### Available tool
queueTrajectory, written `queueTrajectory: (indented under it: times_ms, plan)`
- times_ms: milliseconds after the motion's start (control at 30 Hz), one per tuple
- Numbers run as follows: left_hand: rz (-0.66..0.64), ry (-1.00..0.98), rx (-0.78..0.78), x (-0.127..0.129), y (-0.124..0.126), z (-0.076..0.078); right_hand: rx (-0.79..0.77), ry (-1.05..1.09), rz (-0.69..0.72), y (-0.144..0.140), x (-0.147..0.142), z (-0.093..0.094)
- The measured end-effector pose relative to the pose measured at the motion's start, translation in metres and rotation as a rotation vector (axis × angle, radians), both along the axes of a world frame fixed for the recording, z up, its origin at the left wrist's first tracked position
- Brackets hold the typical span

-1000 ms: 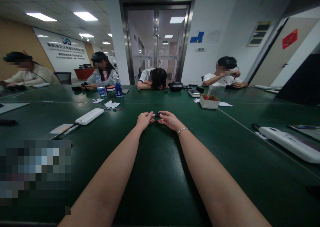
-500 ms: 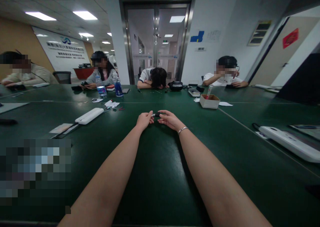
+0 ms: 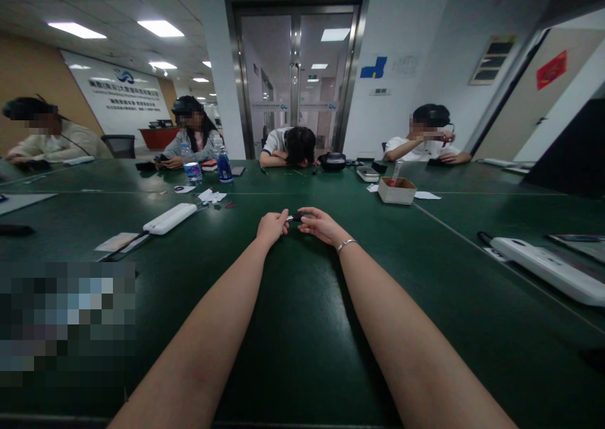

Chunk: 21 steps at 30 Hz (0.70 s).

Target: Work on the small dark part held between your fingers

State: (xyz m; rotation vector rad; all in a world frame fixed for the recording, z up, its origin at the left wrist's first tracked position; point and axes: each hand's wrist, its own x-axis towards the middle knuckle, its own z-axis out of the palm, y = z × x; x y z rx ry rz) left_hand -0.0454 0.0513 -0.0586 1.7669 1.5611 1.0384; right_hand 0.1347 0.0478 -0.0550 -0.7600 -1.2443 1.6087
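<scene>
Both of my hands meet over the middle of the green table (image 3: 302, 303), holding one small black object with a silvery end (image 3: 297, 217). My left hand (image 3: 273, 228) pinches the silvery end between thumb and fingers. From the other side, my right hand (image 3: 322, 226) grips the black part, its lower fingers curled beneath. The object lies roughly level between the fingertips. Its exact kind is too small to make out, and the fingers cover part of it. A silver bracelet (image 3: 346, 244) circles my right wrist.
White power strips lie left (image 3: 170, 219) and right (image 3: 548, 268). Paper scraps (image 3: 212, 196) are left of my hands; a small box (image 3: 397, 191) stands beyond to the right. Two bottles (image 3: 224, 166) stand farther back. Several people sit around the far side, one with head down (image 3: 300, 147).
My hands and the small black object stay almost in place. At the far right a person's head and raised hand have shifted slightly; the person at far left has lifted the head a little.
</scene>
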Motion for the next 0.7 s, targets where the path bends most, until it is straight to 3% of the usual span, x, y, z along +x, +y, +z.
queueTrajectory:
  times_ms: [467, 567, 700]
  plan:
    - [-0.073, -0.180, 0.097, 0.002, 0.010, -0.010, -0.076, 0.028, -0.071, -0.001, -0.003, 0.003]
    - [-0.111, -0.256, 0.149, 0.003, 0.008, -0.009, -0.088, 0.025, -0.100, -0.002, -0.003, 0.004]
    - [-0.114, -0.331, 0.085, 0.006, 0.002, -0.002, -0.077, 0.015, -0.094, -0.002, -0.003, 0.004]
